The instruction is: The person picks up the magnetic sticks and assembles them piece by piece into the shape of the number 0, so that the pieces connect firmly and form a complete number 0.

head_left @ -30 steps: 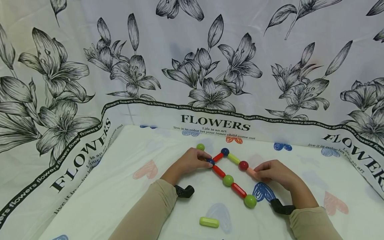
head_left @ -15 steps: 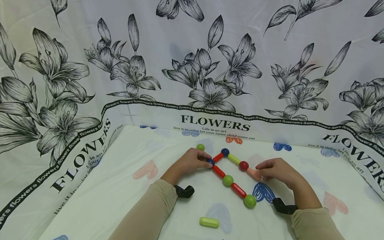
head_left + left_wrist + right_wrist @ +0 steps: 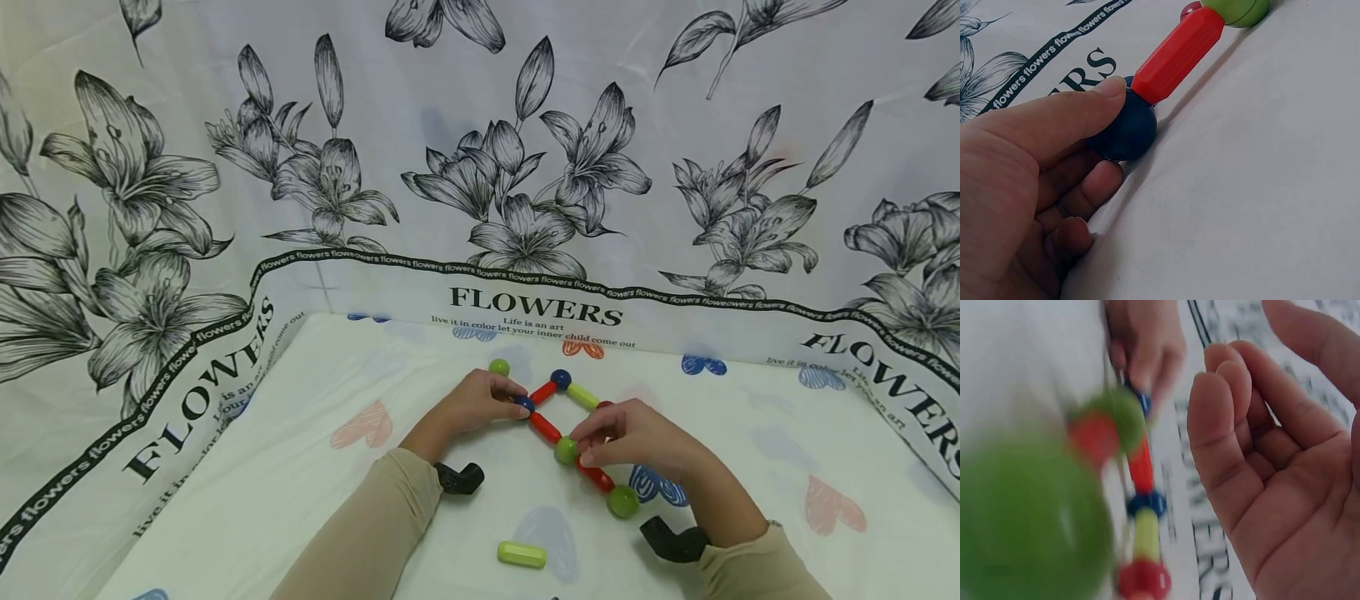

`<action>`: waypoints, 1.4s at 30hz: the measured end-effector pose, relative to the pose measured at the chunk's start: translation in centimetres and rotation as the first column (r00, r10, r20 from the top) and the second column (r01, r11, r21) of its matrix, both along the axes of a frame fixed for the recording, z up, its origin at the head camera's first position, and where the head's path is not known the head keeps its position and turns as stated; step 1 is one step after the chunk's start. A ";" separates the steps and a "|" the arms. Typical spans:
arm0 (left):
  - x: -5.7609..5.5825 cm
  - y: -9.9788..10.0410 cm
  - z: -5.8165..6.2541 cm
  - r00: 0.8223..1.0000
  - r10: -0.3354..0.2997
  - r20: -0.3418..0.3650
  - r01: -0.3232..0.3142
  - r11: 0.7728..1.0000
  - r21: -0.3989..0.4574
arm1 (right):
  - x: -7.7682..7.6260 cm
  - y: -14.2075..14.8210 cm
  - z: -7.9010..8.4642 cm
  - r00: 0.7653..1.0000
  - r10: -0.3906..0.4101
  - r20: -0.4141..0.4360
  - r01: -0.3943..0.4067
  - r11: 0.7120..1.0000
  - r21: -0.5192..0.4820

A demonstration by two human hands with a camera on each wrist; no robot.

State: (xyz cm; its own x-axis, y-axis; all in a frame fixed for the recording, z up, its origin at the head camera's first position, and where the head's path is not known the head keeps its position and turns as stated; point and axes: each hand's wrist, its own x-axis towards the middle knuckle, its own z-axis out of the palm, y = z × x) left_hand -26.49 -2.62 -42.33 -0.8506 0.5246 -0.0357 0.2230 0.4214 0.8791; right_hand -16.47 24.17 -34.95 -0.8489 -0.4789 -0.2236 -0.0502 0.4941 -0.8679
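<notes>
The left grip (image 3: 472,407) pinched a blue ball (image 3: 1130,132); the right grip (image 3: 651,437) was wide, empty; the ball-and-rod chain (image 3: 545,427) seemed light, hard, slick, best held by that ball

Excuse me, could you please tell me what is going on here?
A person's left hand pinches a blue ball in a chain of coloured balls and rods on a white cloth. Their right hand holds nothing and hovers near a green ball in that chain. A yellow-green rod lies apart, nearer the person.
</notes>
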 end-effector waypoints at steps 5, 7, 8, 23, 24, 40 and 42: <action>-0.1 -0.1 -0.1 1.000 0.002 -0.026 -0.002 1.000 -0.003 | 1.2 -3.1 -0.1 0.984 0.168 -0.058 -0.164 0.985 0.056; -0.2 -0.1 -0.1 1.000 0.002 -0.029 -0.002 1.000 -0.005 | 1.6 -4.0 -0.3 0.970 0.230 -0.082 -0.224 0.972 0.077; -0.2 -0.2 -0.1 1.000 0.003 -0.028 -0.003 1.000 -0.005 | 1.7 -4.4 -0.5 0.961 0.261 -0.089 -0.254 0.964 0.083; -0.5 -0.1 -0.6 1.000 -0.003 -0.024 0.003 1.000 0.013 | 3.2 -7.3 -3.0 0.887 0.461 0.023 -0.457 0.872 0.174; -0.5 -0.1 -0.6 1.000 -0.003 -0.024 0.004 1.000 0.014 | 3.2 -7.4 -3.1 0.889 0.457 0.023 -0.453 0.872 0.185; -0.4 0.0 -0.6 1.000 -0.002 -0.024 0.002 1.000 0.008 | 4.1 -7.9 -2.7 0.915 0.402 0.015 -0.392 0.882 0.261; -0.4 0.0 -0.6 1.000 0.000 -0.024 0.001 1.000 0.006 | 4.0 -7.8 -2.6 0.911 0.413 0.007 -0.401 0.878 0.263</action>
State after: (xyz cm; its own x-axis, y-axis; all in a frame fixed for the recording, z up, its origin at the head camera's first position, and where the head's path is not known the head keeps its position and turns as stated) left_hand -26.91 -2.64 -42.88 -0.8509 0.5252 -0.0118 0.2445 0.4157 0.8760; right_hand -12.43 16.39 -37.51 -0.6040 -0.7172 -0.3476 -0.3324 0.6231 -0.7080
